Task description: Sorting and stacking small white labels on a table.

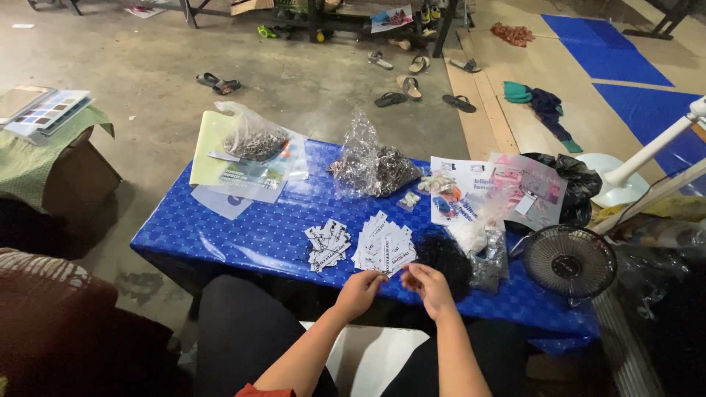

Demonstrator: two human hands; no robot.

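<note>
Small black fan [570, 261] at my 2 o'clock. Clear bags of small metal parts [370, 165] at 12, black plastic bag [577, 184] at 1. Sandals [412, 87] on concrete floor [147, 66] beyond. Cardboard box [70, 180] at 10.

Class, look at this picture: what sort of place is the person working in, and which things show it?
Probably an informal home workshop for packing small goods: a low blue table on bare concrete, stacks of paper tags, clear bags of small parts, and sandals left on the floor.
</note>
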